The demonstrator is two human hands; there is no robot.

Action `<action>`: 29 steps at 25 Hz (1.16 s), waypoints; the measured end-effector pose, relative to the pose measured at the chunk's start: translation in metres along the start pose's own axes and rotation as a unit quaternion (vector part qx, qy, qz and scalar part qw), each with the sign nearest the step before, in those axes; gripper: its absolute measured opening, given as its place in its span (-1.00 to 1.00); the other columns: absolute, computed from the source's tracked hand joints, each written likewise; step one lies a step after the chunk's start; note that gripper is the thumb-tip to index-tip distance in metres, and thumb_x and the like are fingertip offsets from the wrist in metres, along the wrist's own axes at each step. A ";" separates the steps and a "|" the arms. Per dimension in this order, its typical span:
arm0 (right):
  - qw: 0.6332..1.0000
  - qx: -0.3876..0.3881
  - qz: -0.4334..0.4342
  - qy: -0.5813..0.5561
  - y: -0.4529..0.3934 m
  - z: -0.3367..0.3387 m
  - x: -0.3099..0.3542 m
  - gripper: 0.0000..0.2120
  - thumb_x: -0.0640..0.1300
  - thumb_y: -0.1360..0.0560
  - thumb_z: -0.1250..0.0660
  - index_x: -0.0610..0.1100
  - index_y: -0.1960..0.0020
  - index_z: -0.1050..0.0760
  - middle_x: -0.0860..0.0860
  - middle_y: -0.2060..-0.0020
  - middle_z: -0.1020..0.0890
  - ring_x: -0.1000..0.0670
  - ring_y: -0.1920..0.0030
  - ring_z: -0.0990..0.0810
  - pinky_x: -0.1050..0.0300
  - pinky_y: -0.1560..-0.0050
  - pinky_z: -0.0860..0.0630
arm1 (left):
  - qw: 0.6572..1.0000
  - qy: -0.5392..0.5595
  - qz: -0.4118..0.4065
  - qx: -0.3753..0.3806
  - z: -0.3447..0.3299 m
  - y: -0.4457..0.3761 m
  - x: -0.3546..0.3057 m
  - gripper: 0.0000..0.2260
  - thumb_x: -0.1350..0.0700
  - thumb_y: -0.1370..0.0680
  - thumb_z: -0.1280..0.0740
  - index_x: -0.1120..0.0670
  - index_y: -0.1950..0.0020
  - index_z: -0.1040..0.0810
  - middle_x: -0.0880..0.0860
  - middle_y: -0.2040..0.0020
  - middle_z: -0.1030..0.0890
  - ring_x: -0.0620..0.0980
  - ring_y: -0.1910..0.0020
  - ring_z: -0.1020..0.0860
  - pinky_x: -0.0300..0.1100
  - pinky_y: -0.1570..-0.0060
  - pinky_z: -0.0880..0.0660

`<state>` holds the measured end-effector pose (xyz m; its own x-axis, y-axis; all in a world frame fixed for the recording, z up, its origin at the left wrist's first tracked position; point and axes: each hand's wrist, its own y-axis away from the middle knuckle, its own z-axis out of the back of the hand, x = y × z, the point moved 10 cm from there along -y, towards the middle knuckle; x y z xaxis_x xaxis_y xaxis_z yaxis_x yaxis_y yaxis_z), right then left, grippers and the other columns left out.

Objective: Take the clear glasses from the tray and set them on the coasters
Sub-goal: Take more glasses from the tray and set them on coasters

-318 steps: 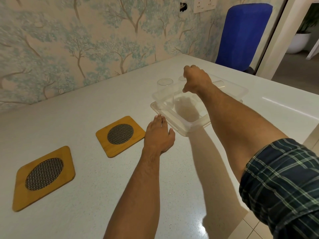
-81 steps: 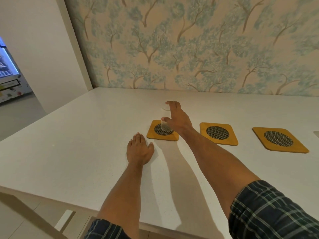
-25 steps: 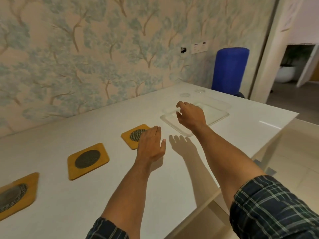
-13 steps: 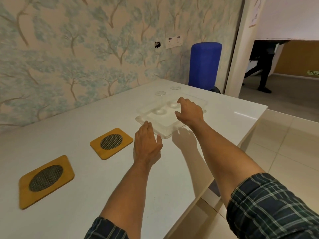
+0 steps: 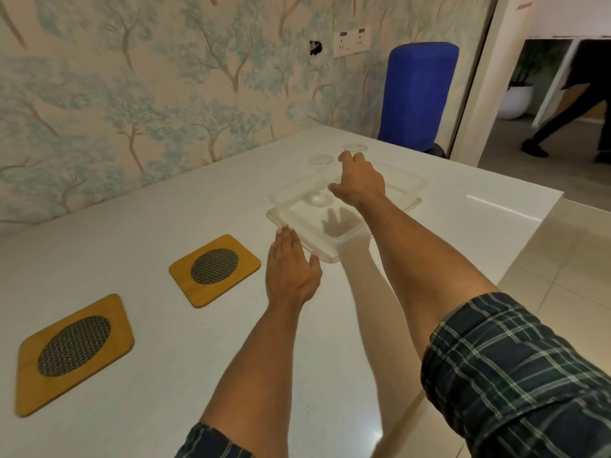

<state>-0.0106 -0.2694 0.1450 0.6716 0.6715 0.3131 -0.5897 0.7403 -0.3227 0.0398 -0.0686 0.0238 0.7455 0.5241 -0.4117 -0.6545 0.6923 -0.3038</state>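
Observation:
A clear plastic tray (image 5: 405, 180) lies on the white table, right of centre. Two clear glasses stand in its far part: one (image 5: 321, 165) on the left and one (image 5: 355, 148) further back. My right hand (image 5: 358, 181) hovers over the tray with fingers spread, its fingertips right by the further glass, and it holds nothing. Flat on the table lies my left hand (image 5: 291, 269), its fingertips touching the tray's near corner. Two wooden coasters with dark mesh centres lie to the left: the nearer-to-tray coaster (image 5: 214, 269) and another coaster (image 5: 74, 348), both bare.
The white table (image 5: 165, 209) runs along a tree-patterned wall. A blue chair back (image 5: 418, 94) stands beyond the table's far end. The table's right edge drops to a tiled floor. A person walks past the doorway at far right (image 5: 575, 104).
My right hand has reached further over the tray toward the two glasses. My left hand has slid forward until it touches the tray's near corner. The view has shifted closer to the tray.

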 end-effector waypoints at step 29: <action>1.000 0.001 -0.005 -0.021 -0.005 -0.034 0.019 -0.45 0.07 -0.55 -0.37 -0.05 -0.43 -0.23 -0.20 -0.30 -0.38 -0.25 0.00 -0.60 -0.03 0.15 -0.46 | 0.996 -0.035 0.019 0.084 -0.014 0.003 0.004 -0.32 -0.22 -0.65 -0.02 0.18 -0.63 -0.05 0.14 -0.64 -0.10 0.09 -0.63 -0.03 -0.01 -0.59 0.05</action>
<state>0.0203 -0.2612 0.1225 0.6580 0.6651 0.3530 -0.5841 0.7467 -0.3182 0.0393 -0.0712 0.0087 0.7309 0.5815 -0.3572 -0.6569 0.7413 -0.1375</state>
